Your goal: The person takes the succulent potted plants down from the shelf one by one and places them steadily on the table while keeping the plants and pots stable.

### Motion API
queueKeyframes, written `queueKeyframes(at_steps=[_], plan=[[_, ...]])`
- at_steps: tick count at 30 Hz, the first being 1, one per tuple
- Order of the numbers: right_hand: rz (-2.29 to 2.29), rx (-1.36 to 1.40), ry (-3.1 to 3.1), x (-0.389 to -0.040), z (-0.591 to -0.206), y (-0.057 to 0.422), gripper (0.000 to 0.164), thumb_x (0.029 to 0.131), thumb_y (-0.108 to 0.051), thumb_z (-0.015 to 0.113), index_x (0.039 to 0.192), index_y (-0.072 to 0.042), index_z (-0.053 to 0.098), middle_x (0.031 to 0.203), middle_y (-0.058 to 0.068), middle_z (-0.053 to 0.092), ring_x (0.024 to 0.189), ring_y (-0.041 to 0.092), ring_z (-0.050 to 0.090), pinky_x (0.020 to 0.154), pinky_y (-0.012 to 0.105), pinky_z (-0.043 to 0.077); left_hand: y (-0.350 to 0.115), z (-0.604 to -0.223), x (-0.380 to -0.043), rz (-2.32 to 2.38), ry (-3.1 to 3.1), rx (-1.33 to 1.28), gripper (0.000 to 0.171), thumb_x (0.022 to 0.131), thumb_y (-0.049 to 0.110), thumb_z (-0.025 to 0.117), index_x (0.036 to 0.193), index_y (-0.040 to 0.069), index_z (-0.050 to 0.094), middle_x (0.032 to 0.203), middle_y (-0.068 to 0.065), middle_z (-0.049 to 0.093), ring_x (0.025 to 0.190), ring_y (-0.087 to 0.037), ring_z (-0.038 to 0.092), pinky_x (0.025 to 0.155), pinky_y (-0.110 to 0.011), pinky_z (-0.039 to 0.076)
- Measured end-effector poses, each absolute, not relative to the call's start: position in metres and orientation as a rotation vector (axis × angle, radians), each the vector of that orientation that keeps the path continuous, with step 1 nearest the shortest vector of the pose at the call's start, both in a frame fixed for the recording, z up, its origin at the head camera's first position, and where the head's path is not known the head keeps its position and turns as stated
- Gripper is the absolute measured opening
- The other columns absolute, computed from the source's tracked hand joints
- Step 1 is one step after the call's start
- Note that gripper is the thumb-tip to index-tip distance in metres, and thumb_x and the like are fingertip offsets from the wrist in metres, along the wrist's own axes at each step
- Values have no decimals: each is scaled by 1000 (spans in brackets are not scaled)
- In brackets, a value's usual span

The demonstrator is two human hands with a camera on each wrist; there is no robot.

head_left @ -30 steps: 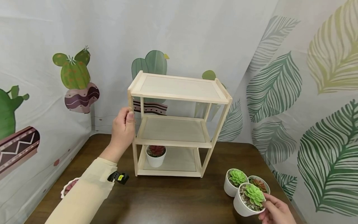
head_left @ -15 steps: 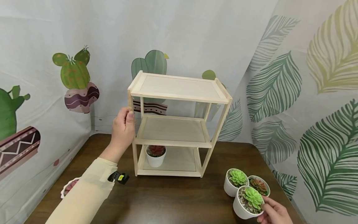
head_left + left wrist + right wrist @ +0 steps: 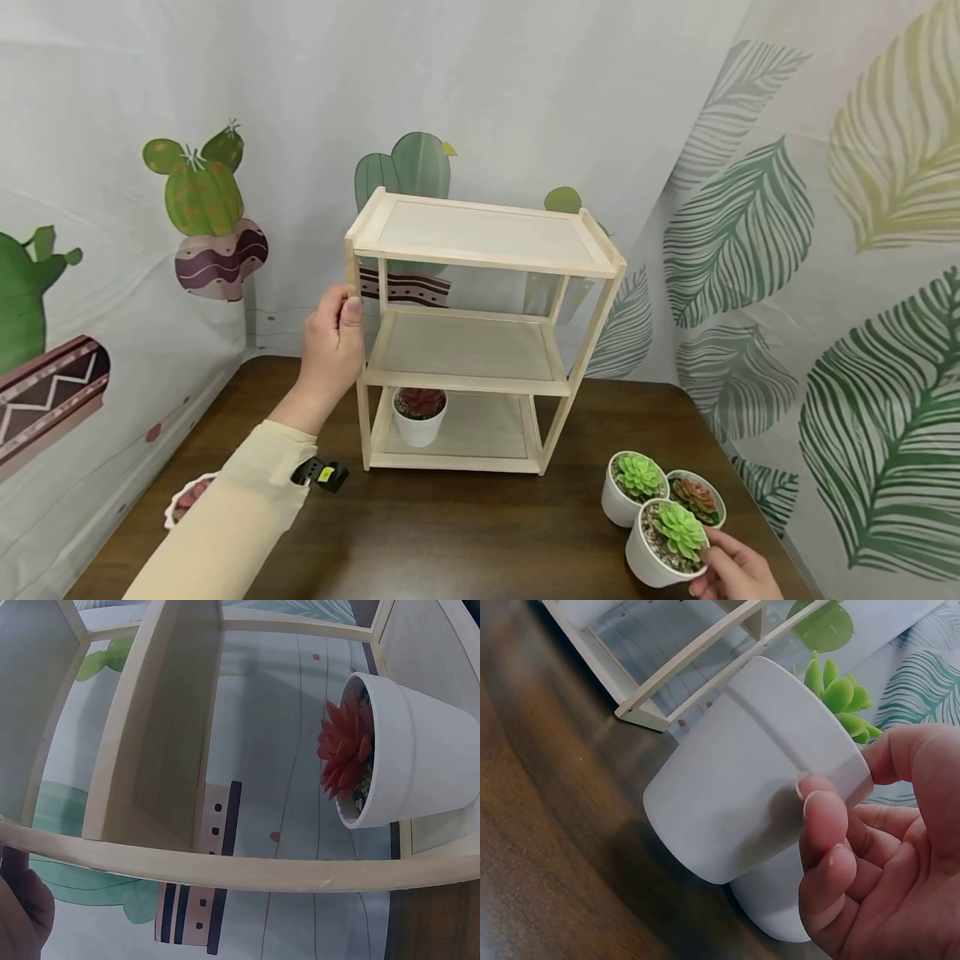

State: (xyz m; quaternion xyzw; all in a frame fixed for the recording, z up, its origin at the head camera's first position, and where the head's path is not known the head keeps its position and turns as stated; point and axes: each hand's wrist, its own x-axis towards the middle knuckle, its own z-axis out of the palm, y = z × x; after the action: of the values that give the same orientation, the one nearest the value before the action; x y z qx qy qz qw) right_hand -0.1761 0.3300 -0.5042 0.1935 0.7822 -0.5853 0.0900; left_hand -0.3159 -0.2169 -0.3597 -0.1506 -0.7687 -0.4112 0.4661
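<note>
My left hand [image 3: 333, 346] grips the left front post of a three-tier wooden shelf [image 3: 465, 382]. A white pot with a red succulent [image 3: 418, 421] sits on the bottom tier at the left; the left wrist view shows this red succulent pot [image 3: 420, 754] from the side. At the lower right, my right hand [image 3: 738, 568] pinches the rim of a white pot with a green succulent [image 3: 654, 557]. In the right wrist view, thumb and fingers hold the rim of this green succulent pot [image 3: 742, 772]. Whether its base touches the table is unclear.
Behind the held pot stand a second green succulent pot [image 3: 621, 500] and a reddish-orange succulent pot [image 3: 697, 498], close together. A white scalloped dish [image 3: 171, 510] with pinkish contents is partly hidden by the left sleeve. Printed curtains [image 3: 300, 100] enclose the brown table [image 3: 450, 533].
The pot in my right hand has come slightly down and tilted less since one second ago. My left hand keeps its grip on the shelf post.
</note>
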Motion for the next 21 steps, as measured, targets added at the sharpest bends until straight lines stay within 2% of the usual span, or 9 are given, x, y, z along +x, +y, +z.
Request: queueKeyframes(at_steps=[7, 15, 21], plan=[[-1752, 613, 2327, -177, -508, 330, 61, 96, -8, 44, 150, 18, 31, 63, 9, 65, 56, 19, 64, 53, 30, 56, -216, -360, -316, -1009, -1876, -380, 46, 111, 39, 40, 105, -3, 57, 76, -11, 55, 65, -9, 45, 60, -22, 36], [-1773, 610, 2282, -176, -509, 330, 62, 97, -7, 42, 153, 17, 27, 62, 9, 65, 54, 18, 64, 51, 31, 54, -217, -360, -317, -1006, -1876, -372, 39, 111, 34, 42, 104, -1, 57, 75, -11, 55, 64, -9, 45, 60, -21, 36], [-1760, 611, 2286, -176, -512, 328, 63, 97, -8, 44, 152, 18, 28, 61, 9, 66, 54, 18, 65, 51, 31, 54, -216, -359, -316, -1018, -1882, -375, 45, 111, 40, 39, 105, -1, 57, 75, -9, 54, 64, -9, 45, 59, -22, 36]])
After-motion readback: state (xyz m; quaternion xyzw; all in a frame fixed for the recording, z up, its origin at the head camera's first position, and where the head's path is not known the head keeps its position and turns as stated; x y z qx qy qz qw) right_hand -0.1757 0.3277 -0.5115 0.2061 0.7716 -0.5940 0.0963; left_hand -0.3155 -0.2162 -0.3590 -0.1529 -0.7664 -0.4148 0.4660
